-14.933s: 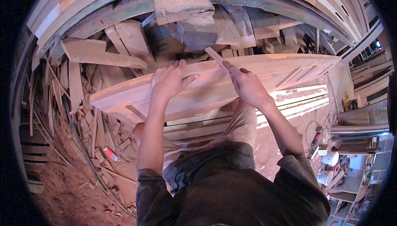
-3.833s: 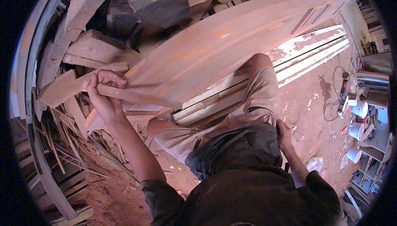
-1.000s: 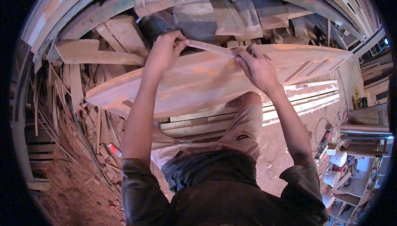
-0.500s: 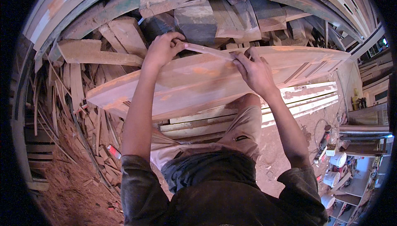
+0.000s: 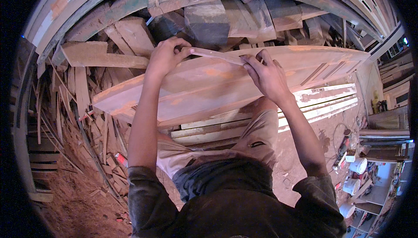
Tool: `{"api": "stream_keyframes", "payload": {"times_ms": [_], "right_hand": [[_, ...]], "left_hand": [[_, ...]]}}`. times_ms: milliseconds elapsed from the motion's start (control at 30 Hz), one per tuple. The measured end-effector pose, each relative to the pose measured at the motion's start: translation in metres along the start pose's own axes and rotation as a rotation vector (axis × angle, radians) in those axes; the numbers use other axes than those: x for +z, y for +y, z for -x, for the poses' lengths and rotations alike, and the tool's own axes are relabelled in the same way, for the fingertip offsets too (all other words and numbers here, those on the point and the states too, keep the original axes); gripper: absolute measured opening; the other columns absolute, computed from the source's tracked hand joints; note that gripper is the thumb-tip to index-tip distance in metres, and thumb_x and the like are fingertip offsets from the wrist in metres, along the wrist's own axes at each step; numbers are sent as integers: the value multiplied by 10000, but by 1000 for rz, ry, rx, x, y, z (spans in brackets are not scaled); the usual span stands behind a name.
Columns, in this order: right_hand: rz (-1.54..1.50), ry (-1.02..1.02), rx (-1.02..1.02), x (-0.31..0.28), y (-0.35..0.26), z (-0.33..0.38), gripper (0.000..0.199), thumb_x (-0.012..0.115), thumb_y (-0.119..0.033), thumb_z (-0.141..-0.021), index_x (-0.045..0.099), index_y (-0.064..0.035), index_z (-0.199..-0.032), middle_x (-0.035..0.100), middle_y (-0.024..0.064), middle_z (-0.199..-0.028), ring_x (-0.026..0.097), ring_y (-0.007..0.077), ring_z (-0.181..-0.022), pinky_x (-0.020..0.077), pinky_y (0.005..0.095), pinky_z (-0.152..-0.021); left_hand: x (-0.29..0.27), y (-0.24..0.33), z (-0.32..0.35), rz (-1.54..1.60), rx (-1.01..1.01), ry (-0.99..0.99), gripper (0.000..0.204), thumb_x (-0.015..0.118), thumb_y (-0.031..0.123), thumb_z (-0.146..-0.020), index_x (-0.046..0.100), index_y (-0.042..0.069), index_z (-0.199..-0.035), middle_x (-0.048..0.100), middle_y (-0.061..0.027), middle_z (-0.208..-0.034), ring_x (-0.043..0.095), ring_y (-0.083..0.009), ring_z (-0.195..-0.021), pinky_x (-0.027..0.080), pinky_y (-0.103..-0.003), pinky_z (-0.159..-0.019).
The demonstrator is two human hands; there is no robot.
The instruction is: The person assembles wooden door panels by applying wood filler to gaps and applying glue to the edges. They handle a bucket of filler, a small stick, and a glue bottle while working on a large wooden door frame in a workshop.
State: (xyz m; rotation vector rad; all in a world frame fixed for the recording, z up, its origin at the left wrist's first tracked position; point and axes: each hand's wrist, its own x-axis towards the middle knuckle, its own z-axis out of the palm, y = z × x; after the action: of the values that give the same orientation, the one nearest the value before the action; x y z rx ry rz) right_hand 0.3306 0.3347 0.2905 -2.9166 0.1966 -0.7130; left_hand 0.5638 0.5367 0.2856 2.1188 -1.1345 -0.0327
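A long wooden panel (image 5: 204, 85) with orange filler-like patches lies across in front of me, its ends curving in the view. Along its far edge runs a thin, pale, flat strip (image 5: 217, 54); whether it is wood or another material I cannot tell. My left hand (image 5: 164, 59) pinches the strip's left end between thumb and fingers. At the other end, my right hand (image 5: 269, 76) grips it with thumb and forefinger, the remaining fingers curled. The strip sits at or just above the panel's edge; contact along its length is unclear.
Stacked timber offcuts (image 5: 207, 22) fill the space beyond the panel. Thin scraps and sawdust (image 5: 69, 194) cover the floor at left. Pale boards (image 5: 322, 103) lie beneath the panel. A power tool (image 5: 342, 151) with a cord and white tubs (image 5: 352, 186) stand at right.
My left hand has shifted slightly left, its fingers drawn closer together on the strip. The right hand has stayed nearly in place. The whole view has moved a little.
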Motion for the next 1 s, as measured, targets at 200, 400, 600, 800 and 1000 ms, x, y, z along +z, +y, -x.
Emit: {"api": "stream_keyframes", "payload": {"times_ms": [200, 400, 600, 800, 1000], "right_hand": [[-6, -9, 1, -3, -12, 1, 207, 595, -279, -886, 627, -165, -1056, 507, 74, -862, 577, 244, -746, 475, 412, -690], [-49, 8, -103, -5, -28, 10, 236, 622, -233, -871, 638, -168, -1097, 483, 75, -848, 558, 247, -705, 472, 387, -634], [-107, 16, 34, -11, -16, 2, 243, 610, -209, -880, 635, -149, -1114, 511, 98, -869, 569, 276, -759, 473, 399, -689], [-106, -18, 45, -4, 31, -2, 228, 578, -269, -901, 633, -168, -1097, 577, 121, -924, 596, 306, -850, 474, 434, -744], [-114, -14, 41, 2, 36, -7, 231, 563, -289, -906, 633, -165, -1088, 581, 131, -950, 595, 328, -877, 473, 462, -779]], "left_hand": [[-12, 3, 12, -20, -10, -14, 320, 732, 337, -773, 708, 53, -918, 640, -119, -825, 598, -229, -689, 480, -350, -677], [-38, 4, 38, -42, 88, -52, 283, 722, 282, -788, 691, 24, -902, 636, -120, -812, 608, -236, -697, 482, -348, -668], [-29, 21, 13, -74, 167, 11, 307, 705, 245, -821, 653, 6, -1007, 655, -150, -906, 632, -252, -830, 494, -339, -746], [8, 27, -5, 48, -28, 22, 348, 725, 247, -811, 643, -19, -1019, 679, -159, -824, 653, -227, -722, 514, -325, -675], [20, 16, -10, 53, -9, 62, 338, 727, 240, -814, 648, -34, -995, 681, -165, -789, 655, -210, -674, 521, -320, -659]]}}
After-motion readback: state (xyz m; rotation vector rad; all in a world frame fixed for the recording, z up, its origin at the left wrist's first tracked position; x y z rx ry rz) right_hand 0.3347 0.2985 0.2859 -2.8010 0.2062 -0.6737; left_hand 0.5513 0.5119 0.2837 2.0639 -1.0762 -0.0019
